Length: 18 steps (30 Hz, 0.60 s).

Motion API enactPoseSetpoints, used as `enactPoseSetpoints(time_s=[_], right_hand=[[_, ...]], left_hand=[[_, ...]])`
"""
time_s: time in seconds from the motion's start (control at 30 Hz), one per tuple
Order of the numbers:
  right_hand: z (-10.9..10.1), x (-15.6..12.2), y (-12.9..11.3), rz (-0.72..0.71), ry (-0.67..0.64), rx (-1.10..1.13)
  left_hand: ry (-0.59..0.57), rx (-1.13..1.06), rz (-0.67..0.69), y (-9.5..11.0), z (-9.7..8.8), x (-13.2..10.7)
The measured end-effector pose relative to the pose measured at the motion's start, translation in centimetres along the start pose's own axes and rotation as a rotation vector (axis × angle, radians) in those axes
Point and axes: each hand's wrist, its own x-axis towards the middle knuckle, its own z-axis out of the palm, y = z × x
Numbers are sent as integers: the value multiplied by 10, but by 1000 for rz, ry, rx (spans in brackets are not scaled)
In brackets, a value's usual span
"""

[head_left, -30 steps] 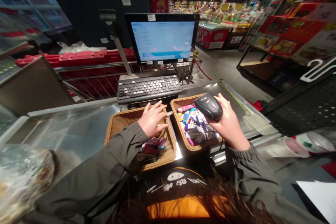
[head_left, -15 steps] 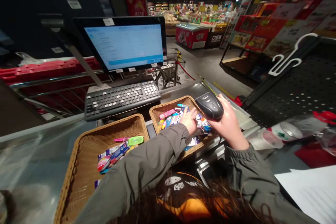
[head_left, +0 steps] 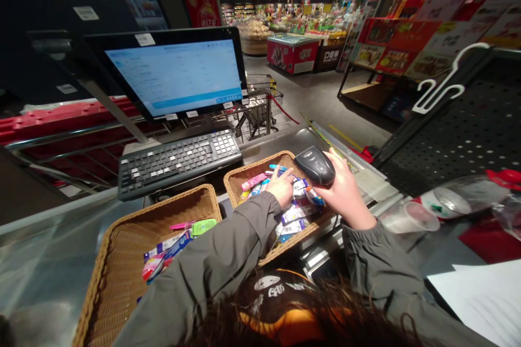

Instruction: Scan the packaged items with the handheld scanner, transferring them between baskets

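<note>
My right hand (head_left: pixel 344 190) grips a black barcode scanner (head_left: pixel 315 164), held over the right wicker basket (head_left: pixel 244 174). That basket is full of small colourful packets (head_left: pixel 295 212). My left hand (head_left: pixel 280 187) reaches down into it, fingers curled among the packets; what it grips is hidden. The left wicker basket (head_left: pixel 122 238) holds a few packets, among them a green one (head_left: pixel 203 225) and a pink one.
A black keyboard (head_left: pixel 179 158) and a lit monitor (head_left: pixel 175 73) stand behind the baskets on the steel counter (head_left: pixel 49 265). A plastic cup (head_left: pixel 409 217) and white paper (head_left: pixel 484 295) lie at the right. A black pegboard panel (head_left: pixel 468 135) rises on the right.
My left hand left the left basket and crossed into the right one, now dipping deeper among the packets. The view swung right. The scanner hand stayed roughly in place.
</note>
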Motion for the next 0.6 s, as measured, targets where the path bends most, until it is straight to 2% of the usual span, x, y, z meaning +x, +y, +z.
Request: enactPoseSetpoints(time_s=[0.17,0.33,0.47,0.6], right_hand=[[3,1,-2,-21,-1,14],[7,3,-14,-53,0,20],[15,5,-32,-108,-17,37],[25,8,-60,-202,-79,60]], left_hand=[[81,34,0,-19,-33,-25],[257,131,-79,-41,-80,-69],[405,253,-155,-57,-106,-110],[485,338,-239,-67,-120,-146]])
